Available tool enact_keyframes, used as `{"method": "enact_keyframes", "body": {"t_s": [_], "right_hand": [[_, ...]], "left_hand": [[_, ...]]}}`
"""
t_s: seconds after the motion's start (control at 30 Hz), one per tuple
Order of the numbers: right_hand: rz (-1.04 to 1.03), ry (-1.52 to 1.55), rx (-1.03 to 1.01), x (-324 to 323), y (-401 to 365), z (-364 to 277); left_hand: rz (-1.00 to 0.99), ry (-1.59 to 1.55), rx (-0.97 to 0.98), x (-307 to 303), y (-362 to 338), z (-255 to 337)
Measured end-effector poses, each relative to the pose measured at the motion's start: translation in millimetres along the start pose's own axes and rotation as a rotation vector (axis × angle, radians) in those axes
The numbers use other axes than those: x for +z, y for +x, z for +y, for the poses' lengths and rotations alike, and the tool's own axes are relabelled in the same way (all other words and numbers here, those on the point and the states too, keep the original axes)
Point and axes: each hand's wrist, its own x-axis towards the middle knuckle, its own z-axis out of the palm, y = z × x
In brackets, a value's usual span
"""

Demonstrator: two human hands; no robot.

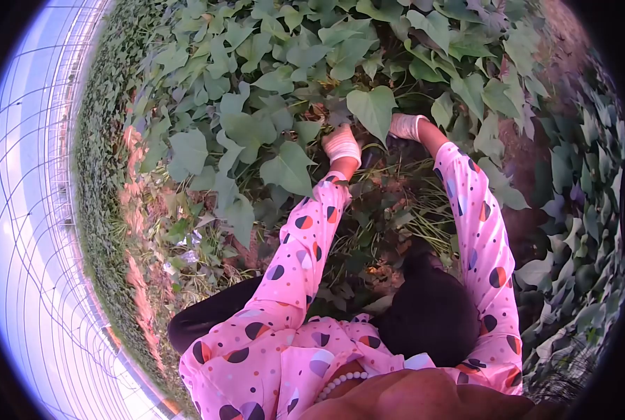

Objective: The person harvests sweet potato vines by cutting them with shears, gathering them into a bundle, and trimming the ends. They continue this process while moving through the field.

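Both of my hands reach forward into dense green vines with broad, pointed leaves, which look like sweet potato vines. My left hand, in a pale glove, is pushed in among the stems, and leaves cover its fingers. Close to its right is my right hand, gloved the same way. A large leaf hangs between the two hands and partly screens the right one. What either hand holds, if anything, is hidden. Below them, thin green stems lie bare of leaves near the ground.
My knees, in dark trousers, are bent close to the plants. Bare soil runs along the right, with another leafy row beyond. On the left are dry soil, pale scraps and a wire-like grid against the sky.
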Motion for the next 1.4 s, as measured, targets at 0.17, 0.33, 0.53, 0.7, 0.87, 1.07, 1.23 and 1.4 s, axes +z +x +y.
{"method": "enact_keyframes", "body": {"t_s": [0.17, 0.33, 0.53, 0.7, 0.87, 1.07, 1.23, 1.4], "right_hand": [[0.085, 0.097, 0.133, 13.6, 16.2, 6.8], [0.240, 0.373, 0.425, 39.8, 34.9, 2.6], [0.357, 0.612, 0.612, 60.0, 41.2, -9.4], [0.289, 1.021, 0.550, -21.7, -29.6, -71.6], [0.184, 1.660, 0.810, -47.4, -82.7, -113.5], [0.255, 2.190, 0.687, -19.3, -58.5, -150.4], [0.347, 2.196, 0.570, -26.5, -51.1, -148.3], [0.164, 2.076, 0.821, -14.7, -53.0, -131.8]], "left_hand": [[0.039, 0.027, -0.021, -1.2, -4.6, -1.8], [-0.096, -0.107, -0.150, -9.2, -4.6, -2.6], [-0.209, -0.146, -0.148, -27.3, -10.8, -8.4], [-0.078, -0.501, -0.146, -47.7, -72.0, -26.9], [0.269, -0.048, -0.095, 13.0, -122.1, -100.7], [0.161, -0.473, -0.169, -53.9, -164.8, -139.1], [0.133, -0.278, -0.210, -82.3, -188.2, -174.7], [0.527, -0.746, -0.094, -143.6, -189.8, -159.6]]}}
